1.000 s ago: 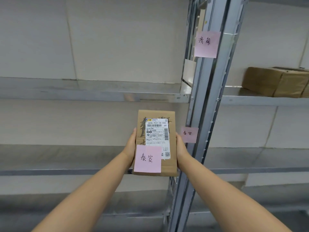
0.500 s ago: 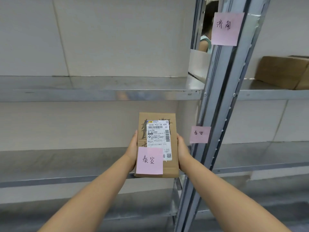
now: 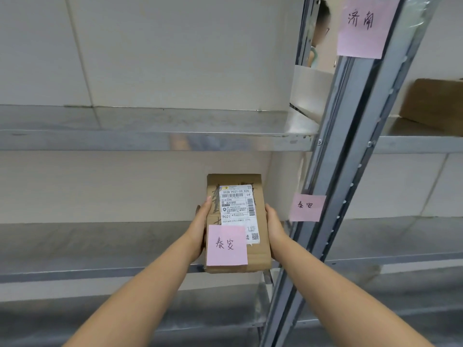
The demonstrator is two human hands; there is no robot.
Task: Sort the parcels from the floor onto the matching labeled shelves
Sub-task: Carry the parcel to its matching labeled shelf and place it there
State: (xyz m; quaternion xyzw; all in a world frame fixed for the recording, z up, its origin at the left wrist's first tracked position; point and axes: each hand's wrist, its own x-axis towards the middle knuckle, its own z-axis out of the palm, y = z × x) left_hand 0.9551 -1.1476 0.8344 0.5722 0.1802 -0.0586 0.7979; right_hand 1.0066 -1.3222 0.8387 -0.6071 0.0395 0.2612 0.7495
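Note:
I hold a small brown cardboard parcel (image 3: pixel 260 221) flat between both hands, over the front edge of the middle metal shelf (image 3: pixel 100 246). It carries a white shipping label and a pink sticky note (image 3: pixel 226 245) with handwritten characters. My left hand (image 3: pixel 200 221) grips its left side. My right hand (image 3: pixel 274 224) grips its right side. A pink note (image 3: pixel 307 207) with the same characters sticks to the steel upright (image 3: pixel 350 171) just right of the parcel. Higher on that upright is a larger pink note (image 3: pixel 362 27) with different characters.
The upper shelf (image 3: pixel 150 136) runs above the parcel. A brown box (image 3: pixel 436 103) sits on the upper shelf of the right bay. A lower shelf (image 3: pixel 175 314) lies below. Another person is partly seen behind the upright at the top.
The view has shifted left, so the upright and its notes sit further right. The parcel stays held in both hands at the middle shelf's edge.

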